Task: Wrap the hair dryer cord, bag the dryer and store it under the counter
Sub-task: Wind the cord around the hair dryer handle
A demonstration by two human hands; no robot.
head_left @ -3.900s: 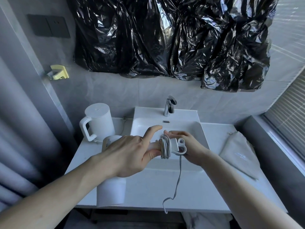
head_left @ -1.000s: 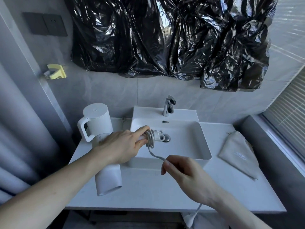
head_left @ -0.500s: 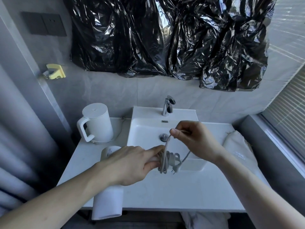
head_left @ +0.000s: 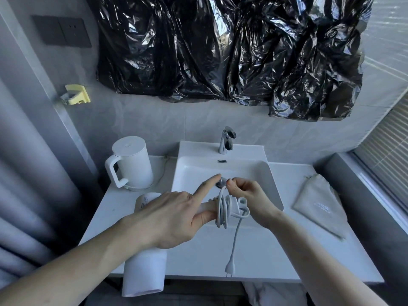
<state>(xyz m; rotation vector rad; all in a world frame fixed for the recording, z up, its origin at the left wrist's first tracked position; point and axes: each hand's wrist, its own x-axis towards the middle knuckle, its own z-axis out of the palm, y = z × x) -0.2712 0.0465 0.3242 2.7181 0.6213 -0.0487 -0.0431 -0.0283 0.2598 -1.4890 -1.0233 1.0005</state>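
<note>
A white hair dryer (head_left: 144, 272) hangs barrel-down in front of the counter's front edge, its handle pointing right over the sink. My left hand (head_left: 174, 219) grips that handle, index finger stretched out straight. Several loops of grey cord (head_left: 221, 212) are wound round the handle's end. My right hand (head_left: 247, 199) pinches the cord just above the coil. A short tail of cord drops to the plug (head_left: 229, 266), which dangles over the counter's front. The grey drawstring bag (head_left: 320, 206) lies flat on the counter (head_left: 198, 257) at the right.
A white kettle (head_left: 130, 166) stands at the back left beside the sink (head_left: 220, 171), with the tap (head_left: 226, 140) behind. Black plastic sheeting (head_left: 220, 49) covers the wall above. A window sill (head_left: 364, 195) borders the right side. A wall socket (head_left: 72, 32) sits top left.
Another loop has gone onto the handle and the loose tail is shorter, with the plug now hanging in view. My right hand came down closer to the coil; my left index finger has straightened.
</note>
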